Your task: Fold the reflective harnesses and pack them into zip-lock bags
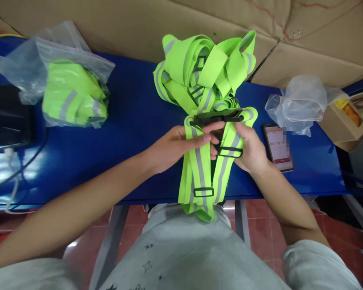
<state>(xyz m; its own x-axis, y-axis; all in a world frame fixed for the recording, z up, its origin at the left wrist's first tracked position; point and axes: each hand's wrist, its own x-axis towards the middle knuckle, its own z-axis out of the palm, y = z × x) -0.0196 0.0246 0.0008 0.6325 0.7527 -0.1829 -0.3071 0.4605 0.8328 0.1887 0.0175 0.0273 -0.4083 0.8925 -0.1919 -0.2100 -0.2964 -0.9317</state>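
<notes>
Both my hands are on a neon yellow-green reflective strap harness with grey stripes, near the table's front edge. My left hand is closed on its left band, thumb on top. On the right, my right hand grips the other band next to a black slide adjuster. A black buckle lies across the top, above my fingers. Another adjuster sits lower on the left band, and the strap ends hang past the edge. Behind the buckle rests a heap of similar straps.
A clear zip bag with folded green straps lies left on the blue table. A phone, crumpled plastic bags and a small cardboard box are at right. Cables run at far left; large cartons stand behind.
</notes>
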